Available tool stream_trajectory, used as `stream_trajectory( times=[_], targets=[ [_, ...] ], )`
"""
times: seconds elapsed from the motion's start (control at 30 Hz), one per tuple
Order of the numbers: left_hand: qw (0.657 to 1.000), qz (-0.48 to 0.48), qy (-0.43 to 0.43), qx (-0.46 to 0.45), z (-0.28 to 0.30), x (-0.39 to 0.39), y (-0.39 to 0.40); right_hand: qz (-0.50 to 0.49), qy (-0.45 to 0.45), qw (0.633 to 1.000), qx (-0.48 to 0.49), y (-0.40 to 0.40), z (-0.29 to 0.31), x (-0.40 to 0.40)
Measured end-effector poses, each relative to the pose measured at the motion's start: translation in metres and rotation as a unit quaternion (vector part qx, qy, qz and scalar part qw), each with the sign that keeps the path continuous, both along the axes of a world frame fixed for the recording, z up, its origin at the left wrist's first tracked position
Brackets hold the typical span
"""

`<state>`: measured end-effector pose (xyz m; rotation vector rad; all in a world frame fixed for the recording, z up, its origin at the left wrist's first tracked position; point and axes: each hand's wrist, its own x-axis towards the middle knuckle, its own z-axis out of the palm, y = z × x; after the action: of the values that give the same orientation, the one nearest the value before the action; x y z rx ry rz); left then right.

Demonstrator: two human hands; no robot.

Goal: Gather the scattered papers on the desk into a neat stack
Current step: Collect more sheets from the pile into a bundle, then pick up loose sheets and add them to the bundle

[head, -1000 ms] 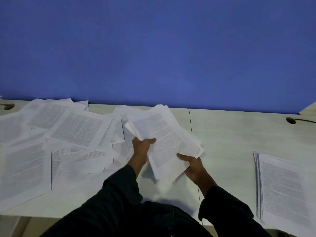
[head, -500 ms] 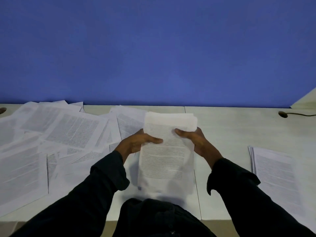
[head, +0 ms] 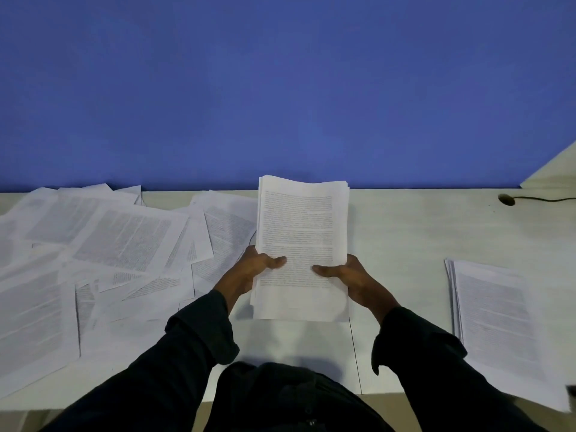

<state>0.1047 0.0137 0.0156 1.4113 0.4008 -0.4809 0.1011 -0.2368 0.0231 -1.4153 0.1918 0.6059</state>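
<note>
I hold a bundle of printed sheets (head: 300,232) upright above the middle of the pale desk (head: 405,232). My left hand (head: 249,269) grips its left edge and my right hand (head: 352,277) grips its right edge, thumbs on the front page. The bundle's edges look roughly squared, with a slight fan at the top. Many loose printed pages (head: 124,241) lie overlapping and askew across the left half of the desk. A separate pile of pages (head: 495,322) lies flat at the right side.
A blue wall (head: 280,88) rises directly behind the desk. A cable grommet with a dark cord (head: 506,199) sits at the back right. A seam (head: 355,353) splits the desktop near the middle. The near desk edge runs just before my dark sleeves.
The bundle went from a tilted, splayed handful to an upright, aligned one. Both hands slid down from its upper sides to its lower sides, and the bundle now stands higher.
</note>
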Motion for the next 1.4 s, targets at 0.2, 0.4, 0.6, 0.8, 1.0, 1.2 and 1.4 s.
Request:
stream_trajectory(
  times=[0.2, 0.4, 0.6, 0.8, 1.0, 1.2, 1.4],
  targets=[
    [1.000, 0.011, -0.001, 0.016, -0.002, 0.004, -0.050, -0.113, -0.014, 0.986, -0.125, -0.064, -0.016, -0.018],
    [0.988, -0.131, -0.002, 0.086, -0.015, 0.011, -0.185, -0.235, -0.023, 0.902, -0.362, -0.189, -0.031, -0.067],
    [0.958, -0.260, 0.000, 0.124, -0.028, -0.011, -0.361, -0.360, 0.058, 0.811, -0.457, -0.317, -0.032, -0.141],
    [0.928, -0.309, -0.002, 0.206, -0.056, -0.021, -0.454, -0.373, 0.099, 0.779, -0.495, -0.386, -0.047, -0.161],
    [0.905, -0.300, -0.037, 0.300, -0.066, -0.014, -0.454, -0.334, 0.076, 0.694, -0.633, -0.379, -0.052, -0.139],
    [0.923, -0.247, 0.010, 0.294, -0.050, 0.011, -0.391, -0.293, -0.097, 0.797, -0.520, -0.295, -0.040, -0.068],
    [0.951, -0.090, 0.023, 0.294, -0.024, 0.035, -0.230, -0.157, -0.131, 0.882, -0.425, -0.139, -0.034, 0.012]
  ],
)
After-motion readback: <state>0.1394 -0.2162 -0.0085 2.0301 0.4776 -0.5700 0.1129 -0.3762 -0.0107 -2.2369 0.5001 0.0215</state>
